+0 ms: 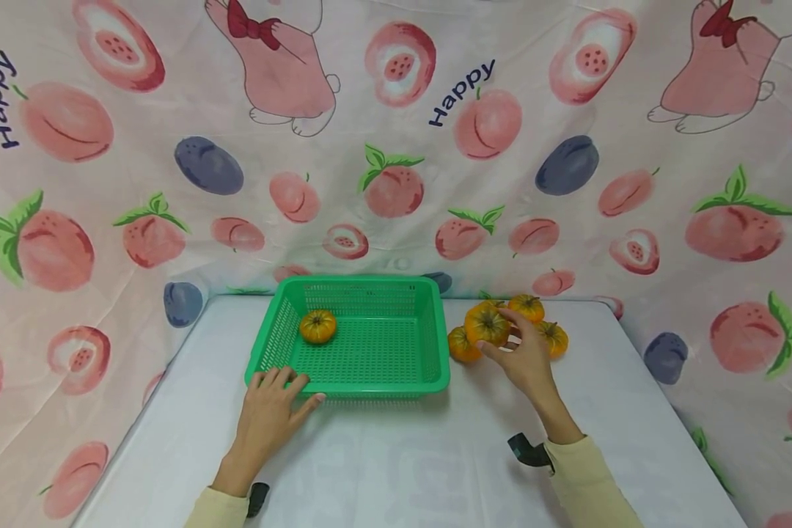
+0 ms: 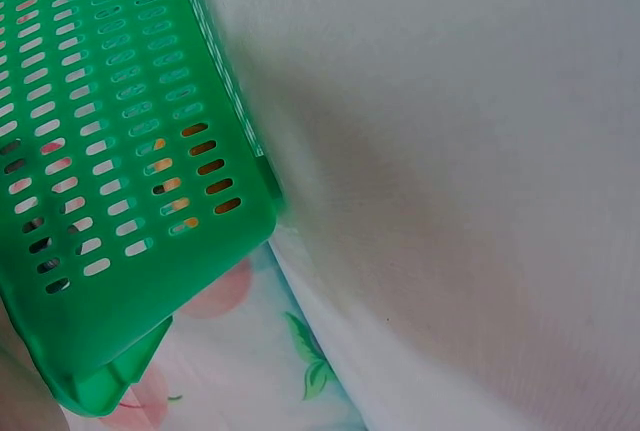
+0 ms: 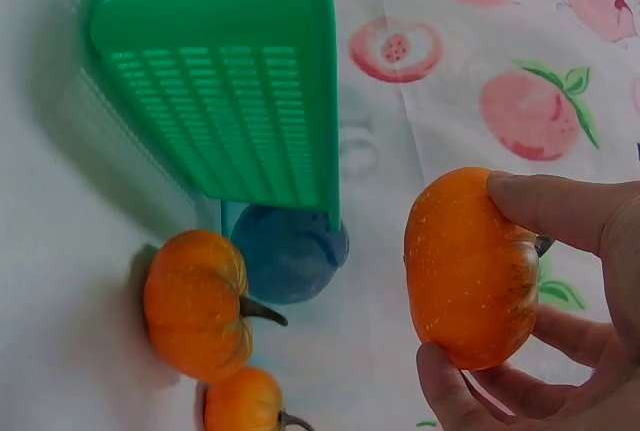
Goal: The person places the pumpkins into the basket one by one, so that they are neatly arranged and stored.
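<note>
My right hand point(image 1: 524, 356) holds a small orange pumpkin point(image 1: 487, 325) up off the table, thumb and fingers on opposite sides of it. In the right wrist view this pumpkin point(image 3: 470, 271) has a dark stem turned toward the palm. My left hand point(image 1: 270, 411) grips the near-left rim of a green plastic basket point(image 1: 369, 390), fingers over the edge and thumb on the outer side. One pumpkin point(image 1: 318, 326) sits inside the basket at the left. Several others lie right of it, among them one pumpkin point(image 1: 462, 346) near the basket and another pumpkin point(image 1: 554, 339) behind my right hand.
The basket and pumpkins stand on a white-covered table point(image 1: 396, 469). A fruit-printed cloth point(image 1: 396, 147) hangs behind the table and along its sides. Each wrist carries a black strap piece, such as the right black mount point(image 1: 528, 449).
</note>
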`<state>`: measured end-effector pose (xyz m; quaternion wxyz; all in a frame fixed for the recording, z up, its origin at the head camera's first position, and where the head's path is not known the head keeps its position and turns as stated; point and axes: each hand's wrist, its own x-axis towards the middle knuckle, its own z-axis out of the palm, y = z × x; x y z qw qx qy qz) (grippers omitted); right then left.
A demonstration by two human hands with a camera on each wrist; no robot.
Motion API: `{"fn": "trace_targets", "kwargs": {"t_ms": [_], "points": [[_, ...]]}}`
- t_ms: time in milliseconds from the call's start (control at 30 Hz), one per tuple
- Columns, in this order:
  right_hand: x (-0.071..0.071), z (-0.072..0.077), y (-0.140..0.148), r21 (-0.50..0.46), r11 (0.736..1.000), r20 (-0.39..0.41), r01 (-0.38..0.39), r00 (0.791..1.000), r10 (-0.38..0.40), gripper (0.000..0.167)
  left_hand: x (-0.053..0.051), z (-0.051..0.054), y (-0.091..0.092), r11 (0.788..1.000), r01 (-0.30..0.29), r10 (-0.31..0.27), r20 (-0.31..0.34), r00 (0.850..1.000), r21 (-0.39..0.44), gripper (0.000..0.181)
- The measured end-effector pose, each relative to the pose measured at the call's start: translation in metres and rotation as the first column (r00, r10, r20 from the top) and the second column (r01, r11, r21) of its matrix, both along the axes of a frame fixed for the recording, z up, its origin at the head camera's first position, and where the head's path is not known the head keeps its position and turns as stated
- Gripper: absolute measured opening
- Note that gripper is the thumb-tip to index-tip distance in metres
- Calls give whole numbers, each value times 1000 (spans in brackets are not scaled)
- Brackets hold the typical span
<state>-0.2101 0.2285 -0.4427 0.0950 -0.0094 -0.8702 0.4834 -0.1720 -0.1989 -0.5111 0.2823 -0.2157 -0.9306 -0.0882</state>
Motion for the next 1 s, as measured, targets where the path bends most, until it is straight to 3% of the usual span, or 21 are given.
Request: {"fn": "trace_targets", "kwargs": {"t_ms": [367,1000], "points": [[2,2,-15,10,999,-8,-30,1000,30,71,1,0,0,1000,0,0,10,1000,-4,41],[-9,4,-47,-59,986,-36,-155,987,153,72,0,0,-1,1000,-4,4,4,1000,-9,45]]}}
